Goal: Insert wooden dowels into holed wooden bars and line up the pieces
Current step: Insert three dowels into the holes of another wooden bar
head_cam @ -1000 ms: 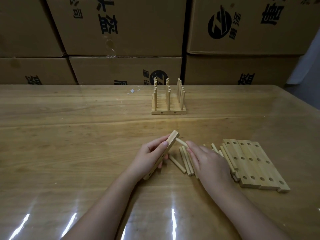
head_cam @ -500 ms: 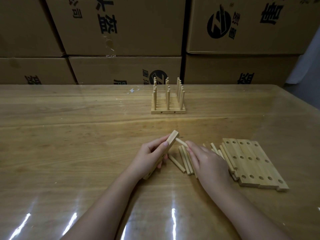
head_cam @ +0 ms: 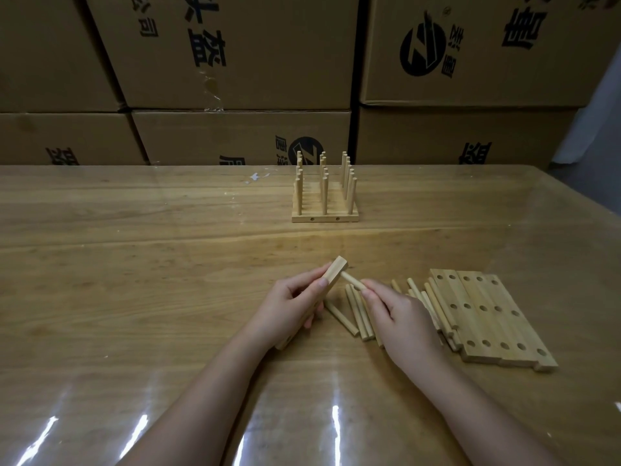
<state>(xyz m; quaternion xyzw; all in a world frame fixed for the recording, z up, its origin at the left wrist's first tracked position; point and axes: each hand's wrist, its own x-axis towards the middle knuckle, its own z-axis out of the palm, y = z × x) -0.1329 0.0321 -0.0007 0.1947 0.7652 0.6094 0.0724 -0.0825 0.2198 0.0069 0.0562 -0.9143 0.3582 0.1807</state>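
Left hand point(head_cam: 291, 307) grips a tilted wooden bar point(head_cam: 334, 272); right hand point(head_cam: 398, 316) pinches a dowel point(head_cam: 452, 279) against it

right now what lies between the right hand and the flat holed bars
Loose dowels lie on the table between the right hand and holed bars, per the head view.

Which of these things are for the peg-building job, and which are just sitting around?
For the job:
- bar held in the left hand
- dowel pinched by the right hand
- loose dowels
- holed bars
- pegged bars

Just sitting around:
- cardboard boxes
- white scrap on the table
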